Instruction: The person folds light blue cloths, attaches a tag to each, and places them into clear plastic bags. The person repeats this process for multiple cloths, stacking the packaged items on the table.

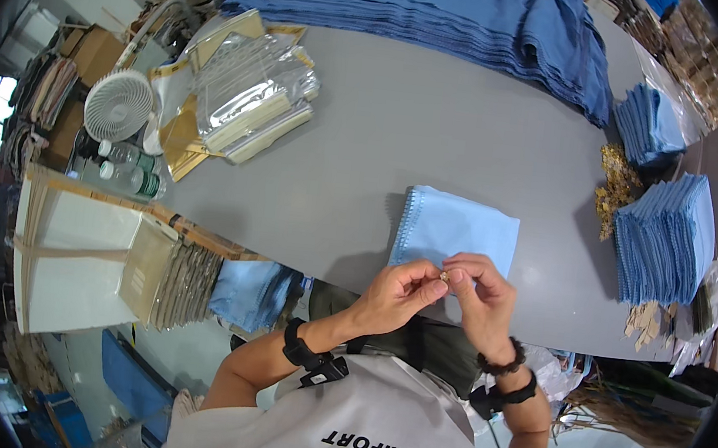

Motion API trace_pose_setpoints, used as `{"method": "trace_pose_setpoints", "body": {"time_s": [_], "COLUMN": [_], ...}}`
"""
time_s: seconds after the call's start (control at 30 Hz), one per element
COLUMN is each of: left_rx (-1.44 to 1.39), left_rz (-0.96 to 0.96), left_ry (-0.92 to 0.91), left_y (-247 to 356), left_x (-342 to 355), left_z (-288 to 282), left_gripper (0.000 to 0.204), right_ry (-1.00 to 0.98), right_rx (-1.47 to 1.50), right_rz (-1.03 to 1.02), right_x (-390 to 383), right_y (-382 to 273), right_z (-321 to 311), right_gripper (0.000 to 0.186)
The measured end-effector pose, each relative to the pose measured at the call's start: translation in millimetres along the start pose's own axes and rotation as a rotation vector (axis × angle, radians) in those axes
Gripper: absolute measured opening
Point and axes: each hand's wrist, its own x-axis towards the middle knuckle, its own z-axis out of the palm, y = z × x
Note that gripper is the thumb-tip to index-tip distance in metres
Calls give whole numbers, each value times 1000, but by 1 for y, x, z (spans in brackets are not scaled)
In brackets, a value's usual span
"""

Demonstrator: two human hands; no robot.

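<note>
A folded light-blue cloth (461, 228) with a stitched edge along its left side lies at the near edge of the grey table. Over its near edge, my left hand (396, 300) and my right hand (484, 305) meet fingertip to fingertip. Both are closed in a pinch on a tiny gold-coloured piece (444, 277), too small to make out its kind. To the right lies a scattered heap of small gold-coloured pieces (612, 189), beside a tall stack of folded light-blue cloths (663, 240).
Dark-blue cloths (425, 8) are piled along the far side. Clear plastic bags (255, 91) lie at the far left, near a white fan (118, 106) and plastic bottles (132, 178). A smaller cloth stack (649, 125) stands far right. An open carton (80, 252) is left of me.
</note>
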Motion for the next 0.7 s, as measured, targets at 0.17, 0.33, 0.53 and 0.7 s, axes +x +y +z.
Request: {"method": "trace_pose_setpoints", "body": {"time_s": [0.17, 0.33, 0.53, 0.7], "left_rx": [-81, 218, 189, 219], "left_rz": [22, 132, 46, -47], "left_ry": [-52, -17, 10, -22], "left_y": [-8, -12, -22, -24], "left_x": [-18, -38, -51, -54], "left_z": [-11, -15, -17, -23], "left_gripper": [30, 20, 25, 33], "right_ry": [18, -215, -342, -339], "right_rx": [-68, -504, -734, -827], "right_rz": [-79, -291, -399, -473], "right_x": [-18, -26, -33, -35], "right_y": [-8, -25, -25, -14], "right_z": [18, 9, 10, 15], "right_gripper": [14, 30, 27, 28]}}
